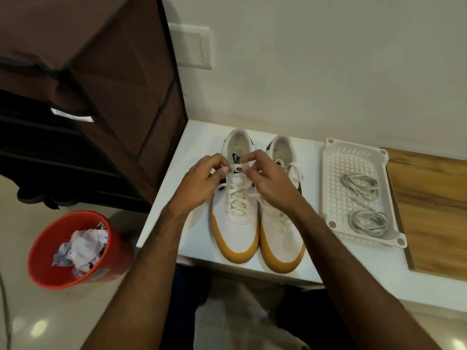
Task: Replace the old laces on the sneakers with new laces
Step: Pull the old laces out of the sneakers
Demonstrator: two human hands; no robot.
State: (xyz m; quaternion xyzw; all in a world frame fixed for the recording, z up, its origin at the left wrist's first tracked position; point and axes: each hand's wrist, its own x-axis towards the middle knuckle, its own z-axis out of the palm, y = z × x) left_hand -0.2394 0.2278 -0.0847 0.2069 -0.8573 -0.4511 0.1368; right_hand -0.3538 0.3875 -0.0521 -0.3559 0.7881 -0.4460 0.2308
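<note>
On the white table (199,137), two white sneakers sit side by side, toes toward the camera, gum-coloured toe caps at the near edge. Left sneaker (236,213) is the one being worked: white lace (238,200) still crisscrossed through the eyelets, tongue label visible between the hands. Left hand (202,180) is pinched on the lace at the top-left eyelets, fingers curled tight. Right hand (267,178) is curled over the top-right side of the same shoe, fingertips closed at the lace near the tongue; exact pinch point is hidden by the fingers. Right sneaker (283,223) touches the left one along its side, partly covered by the right forearm, also laced.

Just right of the shoes: white perforated tray (331,157), holding two coiled grey laces, far coil (360,184) and near coil (369,222), apart from each other. Tray's right edge overlaps a wooden board (434,210) lying on the table.

Left of the table, on the floor: red bin (48,271) with crumpled paper (80,248) inside. Behind it, brown fabric cabinet (101,72) against the wall.
</note>
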